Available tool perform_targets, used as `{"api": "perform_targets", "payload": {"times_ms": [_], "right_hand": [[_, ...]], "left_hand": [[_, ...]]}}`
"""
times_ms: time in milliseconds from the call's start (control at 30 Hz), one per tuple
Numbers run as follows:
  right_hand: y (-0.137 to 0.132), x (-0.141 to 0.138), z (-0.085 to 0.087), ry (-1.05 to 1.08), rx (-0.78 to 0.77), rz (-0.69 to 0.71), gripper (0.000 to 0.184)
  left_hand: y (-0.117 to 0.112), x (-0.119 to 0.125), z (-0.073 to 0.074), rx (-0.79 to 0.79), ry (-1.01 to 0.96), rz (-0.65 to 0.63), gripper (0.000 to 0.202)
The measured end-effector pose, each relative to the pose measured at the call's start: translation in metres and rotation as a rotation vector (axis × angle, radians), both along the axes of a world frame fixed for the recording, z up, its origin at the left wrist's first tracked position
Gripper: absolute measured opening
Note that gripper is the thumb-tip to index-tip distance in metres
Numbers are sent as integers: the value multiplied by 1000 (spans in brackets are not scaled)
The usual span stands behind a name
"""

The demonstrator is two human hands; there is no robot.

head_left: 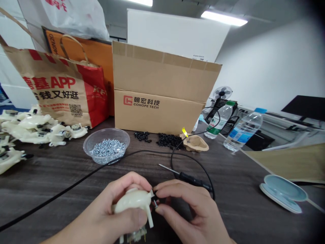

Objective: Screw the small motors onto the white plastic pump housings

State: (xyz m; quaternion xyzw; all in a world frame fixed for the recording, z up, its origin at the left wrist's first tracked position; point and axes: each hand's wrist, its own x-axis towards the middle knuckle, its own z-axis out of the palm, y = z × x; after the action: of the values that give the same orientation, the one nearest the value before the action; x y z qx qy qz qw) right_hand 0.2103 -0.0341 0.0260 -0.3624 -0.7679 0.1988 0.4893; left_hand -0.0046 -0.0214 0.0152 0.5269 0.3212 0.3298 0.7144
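My left hand [111, 217] is closed around a cream-coloured plastic housing [133, 201] with a rounded top and a peg-like leg. Some metal and clear parts show under the housing, partly hidden by the fingers. At its right side, my right hand [195, 206] pinches a small silver screw [155, 203] between thumb and fingers. A small black piece [153, 196] sits between the housing and my right fingertips; whether it is attached cannot be made out. Just beyond my right hand lies a black-handled screwdriver [193, 179], its shaft pointing left.
A clear bowl [88, 152] holds many screws. Black pieces [167, 140] lie before a cardboard box [157, 115]. Similar cream housings [33, 125] are piled left. A black cable [101, 167] crosses the table. Two bottles [242, 130] and an open pale-blue case [284, 193] stand right.
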Motion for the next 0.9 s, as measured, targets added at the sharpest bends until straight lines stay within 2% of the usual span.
{"api": "perform_targets", "payload": {"times_ms": [300, 467, 600, 733, 900], "right_hand": [[0, 0, -1, -14, 70, -2, 24], [2, -2, 1, 9, 68, 18, 22], [1, -3, 2, 2, 41, 52, 19], [-1, -4, 0, -9, 6, -14, 18], [0, -5, -2, 8, -37, -10, 18]], "left_hand": [[-2, 3, 3, -32, 35, 67, 47], [-6, 3, 4, 8, 100, 159, 48], [-10, 3, 3, 29, 161, 202, 42], [-11, 3, 1, 17, 172, 210, 41], [-11, 4, 2, -30, 132, 168, 46]]}}
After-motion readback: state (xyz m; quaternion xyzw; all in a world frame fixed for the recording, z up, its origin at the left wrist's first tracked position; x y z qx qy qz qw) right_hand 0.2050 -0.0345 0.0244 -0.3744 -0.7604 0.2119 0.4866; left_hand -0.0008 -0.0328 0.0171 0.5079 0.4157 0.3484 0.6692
